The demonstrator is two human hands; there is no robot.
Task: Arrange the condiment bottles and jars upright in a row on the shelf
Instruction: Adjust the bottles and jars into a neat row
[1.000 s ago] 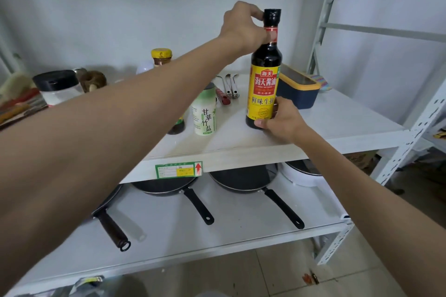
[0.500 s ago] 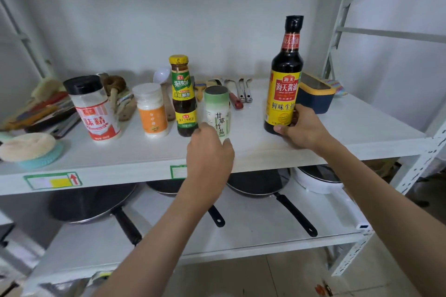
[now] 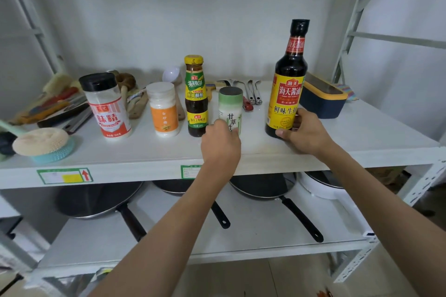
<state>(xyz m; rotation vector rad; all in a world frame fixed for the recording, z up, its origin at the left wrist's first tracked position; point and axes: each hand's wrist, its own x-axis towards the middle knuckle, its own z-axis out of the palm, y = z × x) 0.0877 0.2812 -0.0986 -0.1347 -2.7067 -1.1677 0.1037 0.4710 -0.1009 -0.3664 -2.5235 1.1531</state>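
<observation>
On the white shelf several condiments stand upright in a row. From the left: a clear jar with a black lid and red label, a small white jar with an orange label, a dark sauce bottle with a yellow cap, a green-topped white salt canister, and a tall dark soy sauce bottle. My left hand wraps the base of the salt canister. My right hand grips the base of the soy sauce bottle.
A navy box with a yellow rim sits right of the soy bottle. Utensils lie behind the row, and brushes and a scrubber crowd the left end. Black pans rest on the lower shelf.
My left hand came off the soy bottle's cap and dropped to the salt canister, closing on its base. My right hand stayed on the soy bottle. The view swung left.
</observation>
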